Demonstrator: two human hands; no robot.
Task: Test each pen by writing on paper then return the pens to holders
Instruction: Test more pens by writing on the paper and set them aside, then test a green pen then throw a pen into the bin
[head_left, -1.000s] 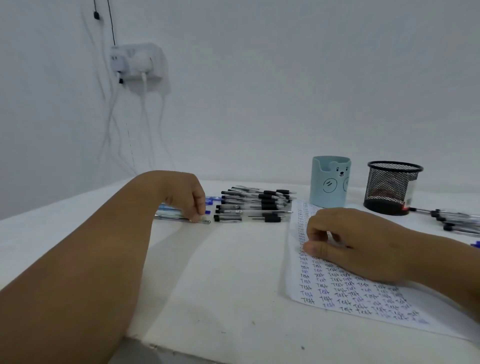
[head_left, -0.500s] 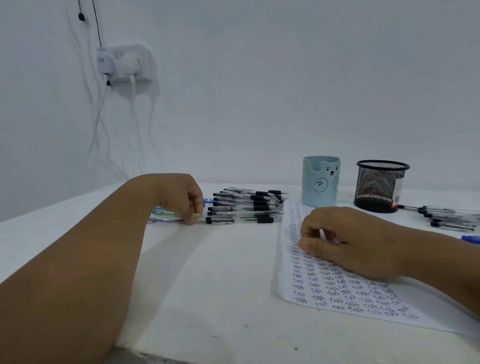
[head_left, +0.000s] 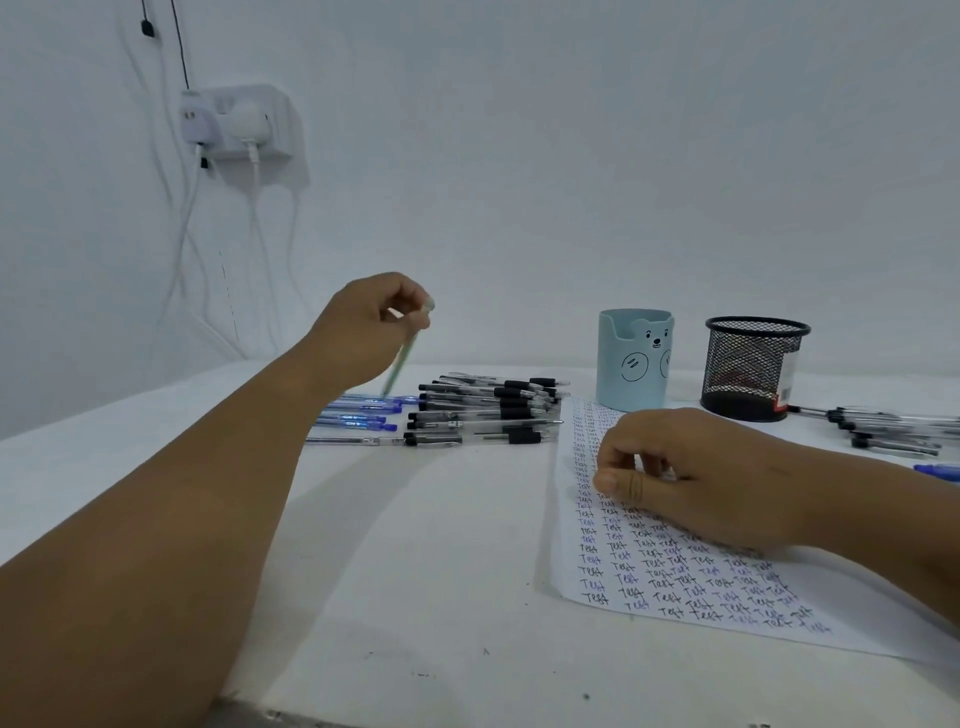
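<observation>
Green and pale, a pen (head_left: 402, 358) hangs tip-down from the left hand (head_left: 371, 325), pinched near its top between thumb and curled fingers, raised above the white bench (head_left: 415, 545). Below it lie blue pens (head_left: 363, 413) in a loose row, and just beside them to the right a pile of black-grip pens (head_left: 488, 408), all flat on the bench. The right hand (head_left: 691, 475) rests on the sheet of paper (head_left: 675, 587), fingers curled under with the thumb against them; whether it holds anything cannot be told. The paper is covered in rows of the word "Test" in black and blue ink. Behind the paper stands a light blue holder (head_left: 635, 358) with a bear face, upright, and near it on the right a black mesh holder (head_left: 756, 366), also upright. More pens (head_left: 893, 428) lie at the far right of the bench. On the wall hangs a socket (head_left: 241, 122) with white cables (head_left: 254, 208) trailing down.
</observation>
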